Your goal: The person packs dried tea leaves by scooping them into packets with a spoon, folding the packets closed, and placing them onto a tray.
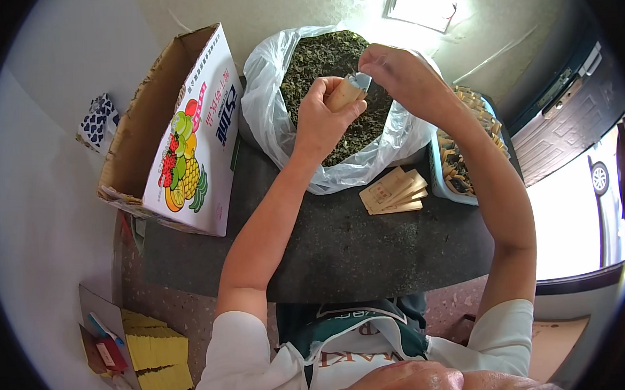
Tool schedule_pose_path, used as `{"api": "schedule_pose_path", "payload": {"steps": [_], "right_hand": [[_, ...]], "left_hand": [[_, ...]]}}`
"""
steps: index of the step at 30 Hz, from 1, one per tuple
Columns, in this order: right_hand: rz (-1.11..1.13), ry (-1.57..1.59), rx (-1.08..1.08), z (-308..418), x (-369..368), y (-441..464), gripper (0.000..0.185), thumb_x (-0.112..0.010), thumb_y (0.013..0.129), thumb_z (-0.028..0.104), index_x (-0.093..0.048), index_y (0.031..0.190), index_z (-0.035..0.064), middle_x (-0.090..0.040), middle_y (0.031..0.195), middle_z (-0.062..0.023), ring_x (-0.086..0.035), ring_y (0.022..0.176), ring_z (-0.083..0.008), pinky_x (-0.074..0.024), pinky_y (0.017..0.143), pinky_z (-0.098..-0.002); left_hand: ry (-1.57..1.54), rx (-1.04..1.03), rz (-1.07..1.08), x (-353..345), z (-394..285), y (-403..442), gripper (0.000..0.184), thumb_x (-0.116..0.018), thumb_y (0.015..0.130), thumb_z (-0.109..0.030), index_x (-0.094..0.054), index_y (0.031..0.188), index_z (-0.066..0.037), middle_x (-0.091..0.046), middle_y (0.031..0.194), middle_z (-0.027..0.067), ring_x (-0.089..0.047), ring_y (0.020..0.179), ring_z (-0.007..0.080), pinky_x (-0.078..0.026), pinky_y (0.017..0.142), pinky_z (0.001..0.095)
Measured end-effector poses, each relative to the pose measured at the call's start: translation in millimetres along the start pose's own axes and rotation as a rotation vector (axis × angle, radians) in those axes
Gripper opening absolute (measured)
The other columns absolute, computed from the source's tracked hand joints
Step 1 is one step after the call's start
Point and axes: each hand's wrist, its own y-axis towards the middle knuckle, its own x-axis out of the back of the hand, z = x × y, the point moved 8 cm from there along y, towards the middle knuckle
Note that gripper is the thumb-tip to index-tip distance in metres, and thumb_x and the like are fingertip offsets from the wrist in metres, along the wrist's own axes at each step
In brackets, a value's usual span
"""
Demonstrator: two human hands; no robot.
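My left hand point(326, 118) grips a small tan paper packet point(346, 94) above a bag of dried leaves. The packet's mouth is spread and shows a silvery lining. Close beside that mouth, my right hand point(401, 76) has its fingers pinched together; what they hold, if anything, is hidden. Below both hands, dark green dried leaves point(327, 58) fill a large clear plastic bag point(266, 92) with its rim folded outward. Several flat tan packets point(396, 191) lie in a fanned stack on the dark table, in front of the bag.
A tall open cardboard box point(208, 130) printed with fruit stands left of the bag. At the right, a light blue basket point(437, 168) holds many tan packets point(473, 111). The dark table point(329, 250) has a rounded front edge. Yellow papers point(159, 355) sit low at the left.
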Motion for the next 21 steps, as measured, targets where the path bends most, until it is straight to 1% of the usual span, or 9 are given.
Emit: {"api": "schedule_pose_path", "payload": {"steps": [1, 3, 6, 10, 15, 17, 18, 20, 21], "right_hand": [[0.000, 0.000, -0.001, -2, 0, 0, 0.019, -0.057, 0.097, 0.019, -0.063, 0.100, 0.0013, -0.060, 0.077, -0.0099, -0.059, 0.070, -0.0169, -0.0473, 0.067, -0.0331], [-0.227, -0.099, 0.269, 14, 16, -7, 0.015, -0.060, 0.096, 0.016, -0.064, 0.102, 0.0021, -0.063, 0.083, -0.0127, -0.063, 0.073, -0.0239, -0.0486, 0.069, -0.0357], [-0.375, -0.186, 0.296, 15, 31, -11, 0.014, -0.060, 0.096, 0.013, -0.065, 0.103, 0.0019, -0.066, 0.091, -0.0132, -0.064, 0.076, -0.0303, -0.0498, 0.071, -0.0383], [-0.192, -0.147, 0.332, -4, 1, -8, 0.015, -0.060, 0.096, 0.012, -0.066, 0.105, 0.0020, -0.065, 0.097, -0.0127, -0.064, 0.079, -0.0302, -0.0504, 0.073, -0.0391], [-0.213, -0.107, 0.255, 0, 7, -21, 0.018, -0.055, 0.099, 0.013, -0.066, 0.107, 0.0012, -0.064, 0.100, -0.0112, -0.064, 0.082, -0.0315, -0.0502, 0.076, -0.0395], [-0.361, -0.064, 0.431, 14, 18, -32, 0.019, -0.052, 0.101, 0.012, -0.066, 0.108, 0.0012, -0.064, 0.092, -0.0105, -0.061, 0.076, -0.0260, -0.0490, 0.072, -0.0374], [-0.365, -0.066, 0.429, 19, 22, -37, 0.019, -0.052, 0.101, 0.012, -0.066, 0.108, 0.0012, -0.064, 0.092, -0.0105, -0.061, 0.076, -0.0260, -0.0490, 0.072, -0.0374], [-0.340, 0.032, 0.250, 28, 35, -52, 0.020, -0.051, 0.101, 0.010, -0.066, 0.109, 0.0013, -0.061, 0.078, -0.0079, -0.054, 0.065, -0.0151, -0.0447, 0.062, -0.0320], [-0.340, 0.033, 0.252, 37, 41, -62, 0.020, -0.051, 0.101, 0.010, -0.066, 0.109, 0.0013, -0.061, 0.078, -0.0079, -0.054, 0.065, -0.0151, -0.0447, 0.062, -0.0320]], "left_hand": [[-0.001, -0.001, 0.008, 0, 1, 1, 0.044, -0.082, 0.078, -0.017, -0.060, 0.111, 0.001, -0.066, 0.103, 0.0103, -0.065, 0.092, 0.0166, -0.054, 0.084, 0.0316], [-0.042, 0.010, 0.007, -1, 4, 3, 0.044, -0.082, 0.078, -0.016, -0.060, 0.112, 0.001, -0.066, 0.103, 0.0103, -0.065, 0.092, 0.0163, -0.054, 0.084, 0.0312], [-0.075, 0.006, -0.004, 2, 5, 5, 0.045, -0.083, 0.079, -0.016, -0.060, 0.114, 0.001, -0.066, 0.104, 0.0100, -0.064, 0.092, 0.0156, -0.054, 0.084, 0.0299], [-0.180, 0.044, 0.005, 5, 8, 12, 0.051, -0.084, 0.079, -0.019, -0.059, 0.119, 0.001, -0.066, 0.106, 0.0086, -0.064, 0.092, 0.0139, -0.053, 0.083, 0.0276], [-0.361, 0.063, 0.029, 11, 3, 4, 0.040, -0.075, 0.091, -0.026, -0.061, 0.118, -0.001, -0.066, 0.103, 0.0046, -0.060, 0.088, 0.0076, -0.050, 0.076, 0.0233], [-0.422, -0.009, 0.165, 3, -15, -6, 0.036, -0.061, 0.100, -0.037, -0.061, 0.116, -0.005, -0.065, 0.101, 0.0019, -0.055, 0.080, 0.0049, -0.044, 0.068, 0.0208], [-0.421, -0.011, 0.169, 2, -21, -10, 0.036, -0.061, 0.100, -0.037, -0.061, 0.116, -0.005, -0.065, 0.101, 0.0019, -0.055, 0.080, 0.0049, -0.044, 0.068, 0.0208], [-0.428, -0.088, 0.241, -5, -39, -22, 0.041, -0.050, 0.104, -0.045, -0.061, 0.113, -0.007, -0.065, 0.099, 0.0002, -0.051, 0.074, 0.0046, -0.039, 0.064, 0.0205], [-0.428, -0.090, 0.240, -6, -44, -28, 0.041, -0.050, 0.104, -0.045, -0.061, 0.113, -0.007, -0.065, 0.099, 0.0002, -0.051, 0.074, 0.0046, -0.039, 0.064, 0.0205]]}}
